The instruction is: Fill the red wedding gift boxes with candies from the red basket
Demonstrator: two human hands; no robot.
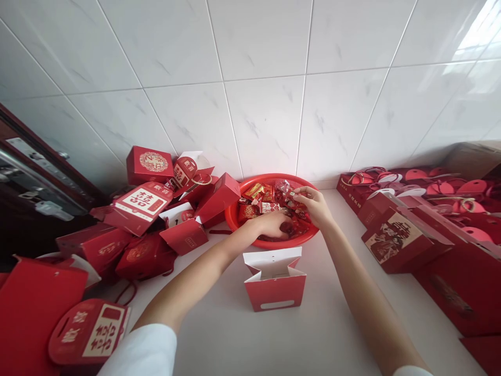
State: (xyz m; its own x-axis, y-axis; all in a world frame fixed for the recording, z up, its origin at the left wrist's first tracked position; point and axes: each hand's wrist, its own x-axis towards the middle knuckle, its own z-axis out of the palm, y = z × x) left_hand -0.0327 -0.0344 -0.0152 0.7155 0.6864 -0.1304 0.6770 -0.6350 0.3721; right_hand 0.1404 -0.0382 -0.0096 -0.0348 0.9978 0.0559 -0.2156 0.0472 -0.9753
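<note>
White marble-veined wall tiles [258, 125] rise behind a pale bench [219, 334]. Item: round red plastic basket [230, 222], mesh-sided, set against the wall beneath both hands, holding red-and-gold wrapped sweets [248, 211]. Left hand [268, 224]: palm down, fingers curled into the sweets; whether it grips anything cannot be told. Right hand [309, 206]: raised over the basket's far side, fingers pinched on a clear-wrapped sweet packet [284, 190]. Item: open red-and-white paper gift bag [274, 292], upright on the bench just below both hands, mouth upward, long axis of its front running left to right. Left of the left hand: heaped red cardboard gift boxes [84, 248], some tilted. Right of the right hand: flat-packed red gift boxes [403, 240] with looped cord handles, stacked along the wall.
</note>
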